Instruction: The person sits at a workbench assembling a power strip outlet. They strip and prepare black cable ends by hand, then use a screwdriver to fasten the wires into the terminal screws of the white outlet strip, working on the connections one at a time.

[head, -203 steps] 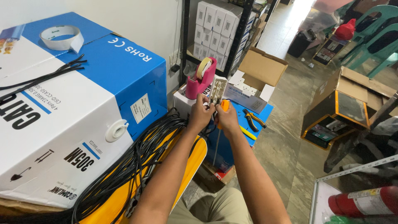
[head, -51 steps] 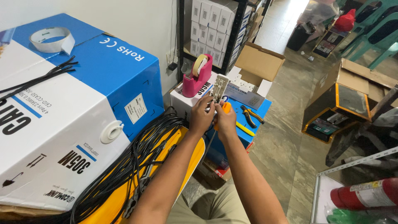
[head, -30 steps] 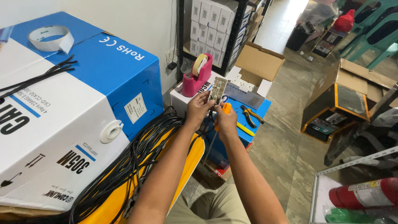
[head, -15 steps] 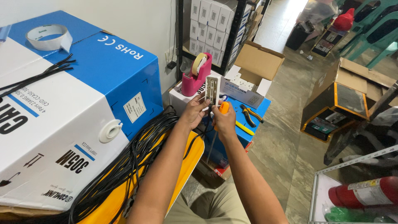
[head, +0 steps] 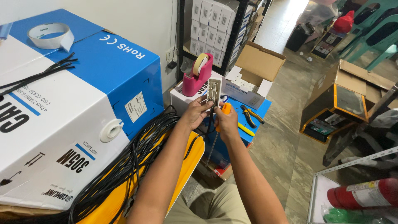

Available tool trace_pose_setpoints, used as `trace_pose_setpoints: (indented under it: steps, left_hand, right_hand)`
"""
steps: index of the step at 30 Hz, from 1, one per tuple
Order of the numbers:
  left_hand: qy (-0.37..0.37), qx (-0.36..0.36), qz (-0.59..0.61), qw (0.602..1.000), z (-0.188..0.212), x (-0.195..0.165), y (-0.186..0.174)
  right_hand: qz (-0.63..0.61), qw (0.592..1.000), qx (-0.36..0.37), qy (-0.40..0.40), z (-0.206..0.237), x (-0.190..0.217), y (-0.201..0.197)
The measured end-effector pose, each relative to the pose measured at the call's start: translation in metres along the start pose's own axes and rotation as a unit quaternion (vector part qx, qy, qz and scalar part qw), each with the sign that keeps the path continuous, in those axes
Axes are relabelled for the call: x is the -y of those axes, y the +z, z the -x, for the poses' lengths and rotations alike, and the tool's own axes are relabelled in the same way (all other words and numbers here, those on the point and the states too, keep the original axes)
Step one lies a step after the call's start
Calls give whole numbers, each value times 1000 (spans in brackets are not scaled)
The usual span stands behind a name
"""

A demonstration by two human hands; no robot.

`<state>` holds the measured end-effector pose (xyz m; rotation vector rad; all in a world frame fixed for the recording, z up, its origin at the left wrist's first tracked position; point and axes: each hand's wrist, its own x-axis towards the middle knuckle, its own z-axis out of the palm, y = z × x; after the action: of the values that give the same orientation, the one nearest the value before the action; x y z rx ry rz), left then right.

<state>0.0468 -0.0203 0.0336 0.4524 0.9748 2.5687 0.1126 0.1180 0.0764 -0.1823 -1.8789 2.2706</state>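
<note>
The pale wall plate point(head: 214, 91) was held upright in the air, above the near edge of a blue surface point(head: 259, 108), pinched at its lower end by the left hand point(head: 195, 113), whose fingers were closed on it. The right hand point(head: 225, 120) was wrapped around the orange handle of a screwdriver point(head: 226, 108), just beside the plate's lower edge; whether the tip touched the plate could not be told.

Nearest, a coil of black cable point(head: 124, 166) lay heaped on a yellow stool point(head: 188, 159) beside the person's left forearm. To the left stood a big blue and white cardboard box point(head: 74, 112) with a roll of tape point(head: 50, 35) and loose black ties point(head: 41, 74) on its top. At the lower right corner a red extinguisher point(head: 362, 195) lay on a white metal rack point(head: 331, 182).

Beyond the hands, orange-handled pliers point(head: 248, 115) and a yellow tool point(head: 245, 129) lay on the blue surface. A pink tape dispenser point(head: 198, 74) sat on a white box point(head: 182, 97) at that surface's left edge, with an open cardboard carton point(head: 259, 66) behind it.

Farther off, a black shelf point(head: 180, 37) held stacked small white boxes point(head: 215, 29) against the wall. The grey concrete floor point(head: 290, 137) ran back past an open brown carton point(head: 344, 97) to green chairs point(head: 373, 33) at the far right.
</note>
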Motion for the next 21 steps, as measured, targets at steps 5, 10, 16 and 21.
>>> trace_pose_setpoints:
  steps: [5,10,16,21]
  left_hand:
    - [0,26,25,999,-1,2,-6]
    - [-2,39,47,998,-2,5,-9]
    - [-11,32,56,998,-6,7,-10]
    - [-9,27,40,999,-7,8,-12]
  right_hand:
    - [-1,1000,8,-14,4,6,3]
    - [3,1000,0,-26,6,10,8]
    - [8,1000,-7,-20,7,13,8]
    - [10,1000,-3,-28,9,12,7]
